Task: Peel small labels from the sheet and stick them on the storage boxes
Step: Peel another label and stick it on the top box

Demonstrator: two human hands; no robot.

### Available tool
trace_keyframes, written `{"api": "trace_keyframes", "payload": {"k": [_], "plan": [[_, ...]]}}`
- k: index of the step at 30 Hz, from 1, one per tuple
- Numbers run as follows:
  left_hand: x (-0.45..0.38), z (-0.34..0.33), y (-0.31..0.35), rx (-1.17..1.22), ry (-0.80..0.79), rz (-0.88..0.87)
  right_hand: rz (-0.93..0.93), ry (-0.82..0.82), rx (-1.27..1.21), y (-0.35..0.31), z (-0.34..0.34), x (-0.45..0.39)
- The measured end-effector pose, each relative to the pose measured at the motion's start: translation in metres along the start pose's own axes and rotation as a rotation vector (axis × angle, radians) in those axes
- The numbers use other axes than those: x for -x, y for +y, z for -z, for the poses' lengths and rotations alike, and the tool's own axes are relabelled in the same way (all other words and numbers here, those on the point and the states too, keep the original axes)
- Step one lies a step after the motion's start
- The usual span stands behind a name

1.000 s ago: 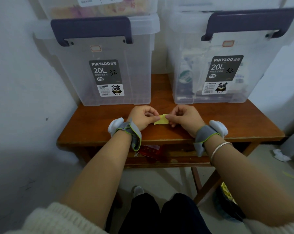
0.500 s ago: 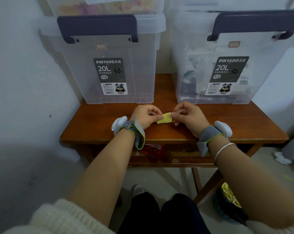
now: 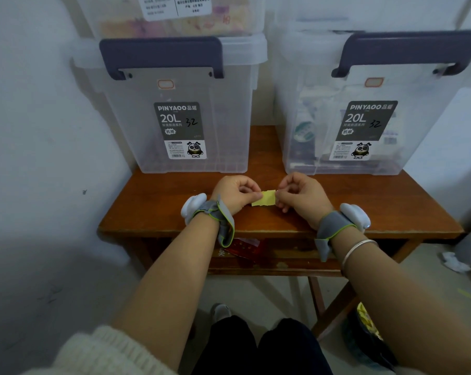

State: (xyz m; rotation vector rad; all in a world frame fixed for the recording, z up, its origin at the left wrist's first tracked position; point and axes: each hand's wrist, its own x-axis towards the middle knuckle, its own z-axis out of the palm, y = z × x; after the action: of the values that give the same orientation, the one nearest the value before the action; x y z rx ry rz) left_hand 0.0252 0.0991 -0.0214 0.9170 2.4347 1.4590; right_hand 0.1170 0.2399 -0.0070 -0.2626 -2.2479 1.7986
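A small yellow label sheet hangs just above the wooden table, pinched at both ends. My left hand grips its left edge and my right hand grips its right edge. Behind the hands stand two clear storage boxes with dark purple handles: the left box and the right box. Each carries a grey "20L" product sticker and a small orange-outlined label near the top.
A third clear box is stacked on the left one. White walls close in on both sides. A red packet lies on the shelf under the tabletop. My knees and a crumpled paper are on the floor side.
Both hands have shifted slightly right and forward with the yellow sheet, which now lies flatter between the fingers. The boxes have not moved.
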Motion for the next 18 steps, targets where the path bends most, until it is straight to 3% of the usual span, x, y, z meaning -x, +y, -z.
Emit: {"api": "trace_keyframes", "payload": {"k": [7, 18], "plan": [[0.0002, -0.0006, -0.0019, -0.011, 0.012, -0.001, 0.027, 0.054, 0.126, 0.0048, -0.002, -0.0019], [-0.0003, -0.001, -0.0034, -0.005, 0.008, -0.003, 0.035, 0.033, 0.073, 0.004, -0.0009, -0.0008]]}}
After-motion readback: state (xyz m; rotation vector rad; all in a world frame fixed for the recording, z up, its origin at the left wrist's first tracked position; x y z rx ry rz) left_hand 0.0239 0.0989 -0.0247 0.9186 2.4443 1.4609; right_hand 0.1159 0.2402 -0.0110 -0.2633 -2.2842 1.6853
